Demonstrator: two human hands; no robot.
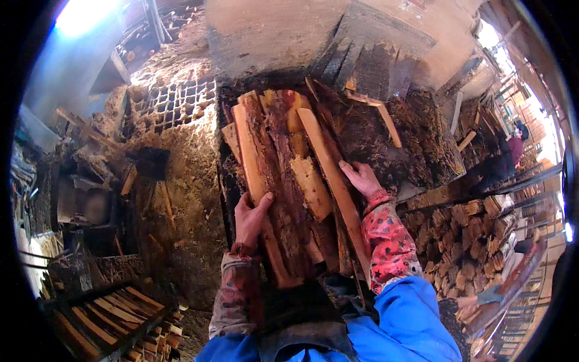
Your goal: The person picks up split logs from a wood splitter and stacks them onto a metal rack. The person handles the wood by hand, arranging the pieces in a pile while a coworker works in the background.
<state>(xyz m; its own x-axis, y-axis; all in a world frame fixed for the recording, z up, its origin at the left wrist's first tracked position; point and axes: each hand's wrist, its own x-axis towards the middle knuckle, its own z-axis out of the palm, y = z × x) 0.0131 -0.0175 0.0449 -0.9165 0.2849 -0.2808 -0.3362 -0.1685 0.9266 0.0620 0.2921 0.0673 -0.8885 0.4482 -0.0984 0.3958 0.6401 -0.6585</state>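
Note:
Several rough wood slabs with bark lie side by side in front of me, pointing away from my body. My left hand (252,220) is closed round the left edge of a bark-covered slab (268,154), its thumb on top and its other fingers mostly hidden. At the other side of the bundle, my right hand (362,179) is closed against the outer edge of a long pale slab (329,172); part of its grip is hidden. Between these two lies a shorter piece of wood (310,187) with flaking bark.
Bark scraps (422,139) and a thin bent offcut (386,117) lie beyond my right hand. A metal grid (175,105) sits amid sawdust at left. Stacked wood (464,241) stands at right, where another person's gloved hand (490,294) touches a long board. Slats (108,317) fill a rack lower left.

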